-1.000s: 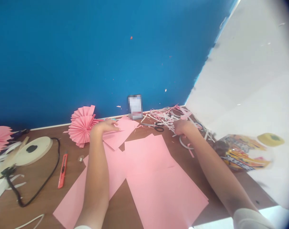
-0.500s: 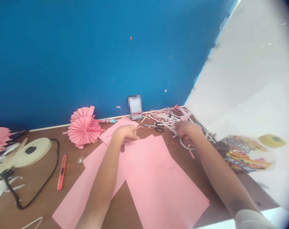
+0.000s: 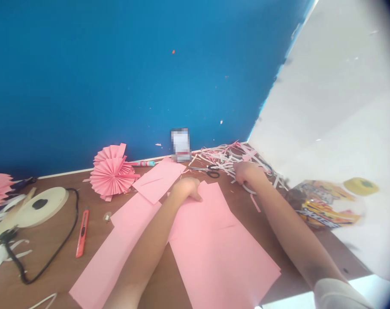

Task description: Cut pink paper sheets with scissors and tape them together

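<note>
Two large pink paper sheets (image 3: 214, 249) lie overlapping on the table, spread slightly at their far ends. My left hand (image 3: 188, 189) is closed at the far edge of these sheets, its thumb against the paper. Beyond them to the right, my right hand (image 3: 248, 174) is closed among a heap of cut paper strips (image 3: 223, 158); whatever its fingers hold is hidden. Dark-handled scissors (image 3: 212, 172) lie between the two hands. More pink sheets (image 3: 117, 249) lie under my left forearm, with a smaller pink piece (image 3: 161, 178) above them.
Folded pink paper fans (image 3: 113, 176) stand by the blue wall. Left are a red box cutter (image 3: 82, 234), a roll of pale tape (image 3: 46, 208) and a black cable (image 3: 62, 251). A blurred card-like object (image 3: 181, 145) leans at the wall; a printed wrapper (image 3: 326, 206) lies right.
My left hand has moved right, from beside the large sheets onto their far edge. My right hand has hardly moved. The view has shifted slightly.
</note>
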Demonstrator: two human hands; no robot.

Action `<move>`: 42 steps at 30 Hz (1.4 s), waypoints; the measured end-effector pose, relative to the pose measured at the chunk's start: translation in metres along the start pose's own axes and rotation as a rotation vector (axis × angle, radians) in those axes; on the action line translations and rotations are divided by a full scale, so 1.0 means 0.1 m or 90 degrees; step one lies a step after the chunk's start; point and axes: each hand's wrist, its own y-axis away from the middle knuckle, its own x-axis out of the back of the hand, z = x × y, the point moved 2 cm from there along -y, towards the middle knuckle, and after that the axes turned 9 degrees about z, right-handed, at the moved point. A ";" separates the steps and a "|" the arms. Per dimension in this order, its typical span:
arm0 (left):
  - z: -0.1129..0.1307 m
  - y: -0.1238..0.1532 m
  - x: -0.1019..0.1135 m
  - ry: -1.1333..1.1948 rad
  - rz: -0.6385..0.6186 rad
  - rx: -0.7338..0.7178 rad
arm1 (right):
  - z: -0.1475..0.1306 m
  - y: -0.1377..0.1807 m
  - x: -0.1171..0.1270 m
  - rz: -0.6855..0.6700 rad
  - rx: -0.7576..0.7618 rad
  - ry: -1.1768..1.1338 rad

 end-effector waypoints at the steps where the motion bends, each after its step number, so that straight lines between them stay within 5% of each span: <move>1: 0.01 0.01 0.00 0.000 -0.003 0.000 | -0.01 -0.01 -0.01 0.005 0.001 0.004; 6: -0.01 0.08 0.09 0.102 -0.026 0.021 | -0.01 0.06 0.01 0.027 0.001 0.019; 10: -0.18 0.15 0.25 0.209 0.043 0.017 | 0.09 0.28 0.21 0.078 0.009 0.006; 13: -0.33 0.19 0.35 0.273 0.093 -0.007 | 0.20 0.48 0.42 0.220 0.016 -0.030; 17: -0.45 0.24 0.43 0.323 0.141 -0.081 | 0.25 0.68 0.60 0.359 0.109 -0.187; 22: -0.42 0.31 0.50 0.366 0.163 -0.151 | 0.12 0.69 0.67 0.396 0.268 -0.425; 27: -0.31 0.31 0.51 0.357 0.168 -0.169 | 0.02 0.54 0.64 0.500 0.271 -0.495; 36: -0.20 0.25 0.48 0.302 0.176 -0.181 | -0.01 0.40 0.58 0.572 0.170 -0.371; 42: -0.04 0.22 0.44 0.360 0.241 -0.207 | -0.15 0.53 0.61 0.434 0.282 -0.614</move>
